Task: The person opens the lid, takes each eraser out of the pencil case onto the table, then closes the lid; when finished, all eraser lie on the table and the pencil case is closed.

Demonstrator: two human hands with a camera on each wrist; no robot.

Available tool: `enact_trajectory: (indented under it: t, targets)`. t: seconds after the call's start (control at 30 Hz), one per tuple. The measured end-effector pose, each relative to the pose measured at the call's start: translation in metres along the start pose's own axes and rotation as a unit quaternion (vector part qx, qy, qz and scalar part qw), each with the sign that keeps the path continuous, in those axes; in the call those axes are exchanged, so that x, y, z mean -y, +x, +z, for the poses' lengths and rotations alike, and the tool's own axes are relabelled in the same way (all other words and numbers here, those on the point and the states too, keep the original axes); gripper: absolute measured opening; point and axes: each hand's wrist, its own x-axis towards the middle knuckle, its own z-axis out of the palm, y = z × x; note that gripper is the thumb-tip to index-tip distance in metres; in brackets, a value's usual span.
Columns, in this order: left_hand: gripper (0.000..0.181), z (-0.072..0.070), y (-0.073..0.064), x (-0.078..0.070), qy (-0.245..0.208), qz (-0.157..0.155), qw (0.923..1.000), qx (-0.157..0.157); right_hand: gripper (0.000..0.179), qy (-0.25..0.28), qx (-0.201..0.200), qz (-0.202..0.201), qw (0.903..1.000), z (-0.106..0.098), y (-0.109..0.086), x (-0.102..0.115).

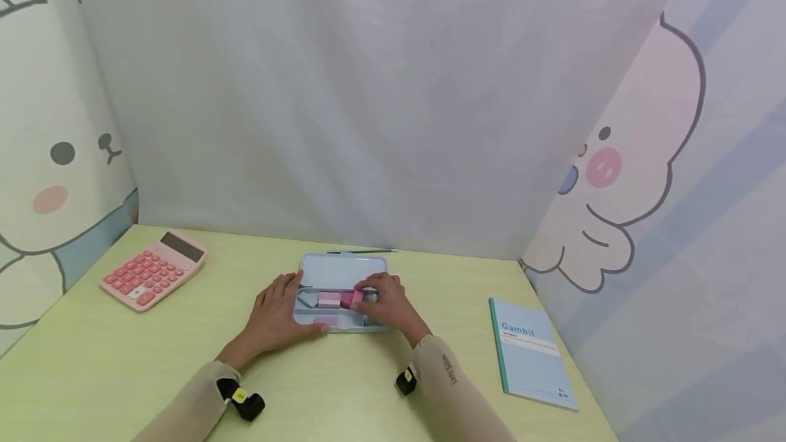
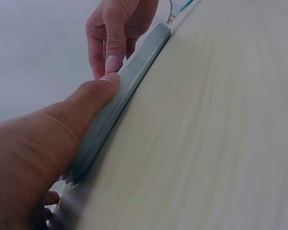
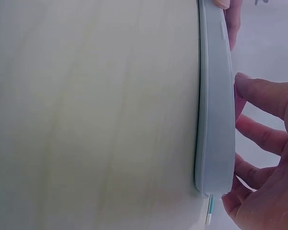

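Note:
An open light blue pencil case (image 1: 344, 271) lies on the table, its lid folded back. My left hand (image 1: 274, 316) holds the case at its left end, the thumb on the front rim and the fingers along the side. With thumb and fingertips my right hand (image 1: 389, 302) pinches a bright pink block (image 1: 357, 296) over the back compartment. Beside that block sit a pale pink block (image 1: 329, 299) and a pale blue pointed piece (image 1: 308, 299). A lilac block (image 1: 326, 321) is in the front compartment. In the right wrist view, the case wall (image 3: 218, 120) hides most of the pinched block.
Behind the lid lies a thin dark pencil (image 1: 362, 251). A pink calculator (image 1: 153, 269) stands at the far left of the table. To the right is a light blue notebook (image 1: 533, 353), near the table's right edge. A pale curtain (image 1: 331, 101) hangs along the back.

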Motion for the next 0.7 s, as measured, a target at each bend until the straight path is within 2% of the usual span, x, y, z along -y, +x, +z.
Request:
enact_trajectory:
  t: [0.27, 0.4, 0.5, 0.7]
  targets:
    - [0.130, 0.004, 0.002, 0.005, 0.004, 0.003, 1.0000, -0.004, 0.039, 0.039, -0.026, 0.005, 0.9989, -0.003, -0.004, 0.004]
    - [0.130, 0.005, 0.002, 0.005, 0.003, 0.004, 1.0000, -0.005, 0.044, 0.059, -0.057, -0.005, 0.9966, -0.005, -0.005, 0.003]
    - [0.130, 0.005, 0.002, 0.005, 0.003, 0.002, 1.0000, -0.002, 0.040, 0.070, -0.088, -0.004, 0.9937, -0.007, -0.006, 0.000]
    - [0.130, 0.004, 0.001, 0.003, -0.004, 0.000, 1.0000, -0.001, 0.028, 0.087, -0.157, 0.062, 0.9817, -0.013, -0.009, -0.009]
